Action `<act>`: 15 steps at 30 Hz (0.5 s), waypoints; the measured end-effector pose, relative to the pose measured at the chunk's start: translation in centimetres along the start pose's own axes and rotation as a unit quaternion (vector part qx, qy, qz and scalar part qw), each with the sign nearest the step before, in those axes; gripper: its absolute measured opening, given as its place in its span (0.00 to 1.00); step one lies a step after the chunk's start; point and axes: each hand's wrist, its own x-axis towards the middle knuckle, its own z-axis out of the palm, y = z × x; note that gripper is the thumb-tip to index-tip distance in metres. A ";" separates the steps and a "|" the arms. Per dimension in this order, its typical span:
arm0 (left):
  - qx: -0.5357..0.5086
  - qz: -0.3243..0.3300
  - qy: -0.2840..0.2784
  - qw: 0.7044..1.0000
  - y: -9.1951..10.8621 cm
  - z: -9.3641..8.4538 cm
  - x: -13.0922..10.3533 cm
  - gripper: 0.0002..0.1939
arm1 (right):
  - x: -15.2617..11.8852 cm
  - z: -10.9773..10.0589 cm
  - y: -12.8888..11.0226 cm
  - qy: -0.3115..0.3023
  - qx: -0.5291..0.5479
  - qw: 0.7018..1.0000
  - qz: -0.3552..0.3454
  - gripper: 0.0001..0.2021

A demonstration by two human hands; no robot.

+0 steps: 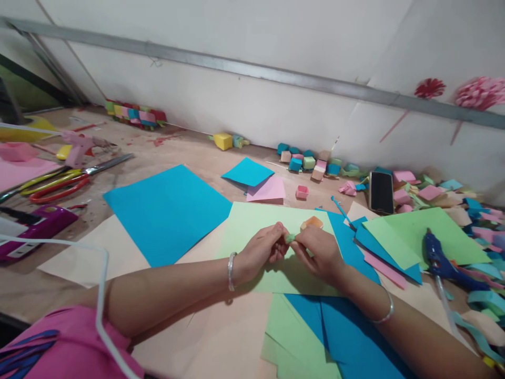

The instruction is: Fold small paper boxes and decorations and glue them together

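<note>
Over a pale green paper sheet (244, 226), my left hand (265, 248) and my right hand (320, 253) meet fingertip to fingertip. Both pinch a small green paper piece (291, 238), which is mostly hidden by the fingers. Just behind my right hand lies a small orange folded paper box (312, 221). A tiny pink paper box (302, 192) sits farther back on the table. Blue and green sheets (303, 321) stick out from under the pale green one, below my hands.
Scissors (82, 181), a pink glue gun (77, 149) and a purple device (43, 226) lie at left. A phone (381, 192), a blue glue gun (444, 260) and heaped paper scraps are at right. Small paper cubes (307, 162) line the wall. A white cable (101, 295) crosses the left foreground.
</note>
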 end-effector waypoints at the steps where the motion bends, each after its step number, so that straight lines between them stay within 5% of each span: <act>1: -0.002 0.002 -0.003 1.000 0.0 -0.1 0.2 0.23 | -0.1 0.2 0.3 0.002 -0.014 1.000 -0.001 0.10; 6: -0.014 -0.002 -0.014 1.000 0.3 -0.2 0.1 0.17 | -0.2 0.3 0.6 0.010 -0.054 0.998 -0.007 0.10; 11: -0.022 0.059 0.117 0.991 0.7 -0.4 0.4 0.15 | 0.3 -0.8 0.6 0.080 -0.073 0.994 0.004 0.07; 15: -0.025 0.144 0.213 0.966 0.8 -1.4 1.8 0.15 | 0.5 -2.0 1.6 0.053 -0.119 0.991 0.031 0.05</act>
